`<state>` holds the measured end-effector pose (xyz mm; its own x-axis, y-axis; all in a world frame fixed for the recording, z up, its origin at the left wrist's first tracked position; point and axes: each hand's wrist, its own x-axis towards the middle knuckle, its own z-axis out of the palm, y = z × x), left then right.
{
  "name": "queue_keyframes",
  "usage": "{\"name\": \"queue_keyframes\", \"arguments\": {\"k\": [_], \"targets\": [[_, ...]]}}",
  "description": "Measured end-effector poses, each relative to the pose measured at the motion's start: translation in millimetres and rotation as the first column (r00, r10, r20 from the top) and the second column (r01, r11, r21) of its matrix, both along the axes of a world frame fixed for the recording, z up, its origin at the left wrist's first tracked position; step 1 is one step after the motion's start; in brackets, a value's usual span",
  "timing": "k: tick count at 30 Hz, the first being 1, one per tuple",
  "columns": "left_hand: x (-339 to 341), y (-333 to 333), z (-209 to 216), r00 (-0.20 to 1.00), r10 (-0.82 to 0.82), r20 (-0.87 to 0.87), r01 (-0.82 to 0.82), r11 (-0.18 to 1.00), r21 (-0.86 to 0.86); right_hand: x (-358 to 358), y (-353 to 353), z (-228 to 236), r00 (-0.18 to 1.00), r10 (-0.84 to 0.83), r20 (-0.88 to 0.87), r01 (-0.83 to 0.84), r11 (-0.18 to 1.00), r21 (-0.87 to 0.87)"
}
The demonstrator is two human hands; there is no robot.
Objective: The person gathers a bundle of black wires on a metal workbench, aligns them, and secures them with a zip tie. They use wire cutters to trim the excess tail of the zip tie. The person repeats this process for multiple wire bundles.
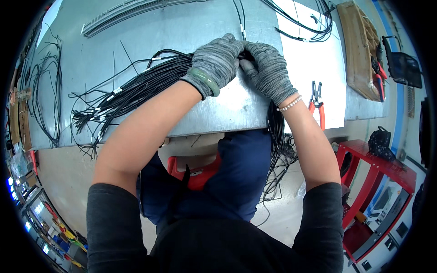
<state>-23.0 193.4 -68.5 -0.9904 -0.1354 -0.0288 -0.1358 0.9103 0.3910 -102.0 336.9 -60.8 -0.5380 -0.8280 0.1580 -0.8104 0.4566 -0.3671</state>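
Both my hands wear grey knitted gloves and meet over a thick bundle of black cables (150, 82) on the metal table. My left hand (216, 59) is closed round the bundle, a green bangle at its wrist. Just beside it, my right hand (267, 70) curls its fingers and thumb round the same bundle; a beaded bracelet circles that wrist. To the left the cable ends fan out, several with white labels. Past my right hand the cables drop over the table's front edge. Two thin cables (242, 22) with a white label run up behind my fingertips. My gloves hide the gripped stretch.
Red-handled pliers (317, 104) lie on a white sheet (334, 86) at right, with coiled cables (314, 36) behind. A wooden box (357, 50) holds tools. Slotted grey trunking (123, 18) lies at the back; loose cables (57, 91) lie far left. A red cart (378, 159) stands right.
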Motion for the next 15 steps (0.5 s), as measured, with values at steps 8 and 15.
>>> {"name": "queue_keyframes", "arguments": {"k": [8,15], "targets": [[-36.9,-45.1,79.8,0.873,-0.321,0.368,0.291,0.947,0.136,-7.6,4.0,-12.2,0.997,-0.033,0.076,0.037,0.998,-0.050],[-11.6,-206.9,217.8,0.928,0.123,0.351,-0.025,0.962,-0.272,1.6,-2.6,0.4,0.999,-0.025,0.048,0.026,0.999,-0.020]]}}
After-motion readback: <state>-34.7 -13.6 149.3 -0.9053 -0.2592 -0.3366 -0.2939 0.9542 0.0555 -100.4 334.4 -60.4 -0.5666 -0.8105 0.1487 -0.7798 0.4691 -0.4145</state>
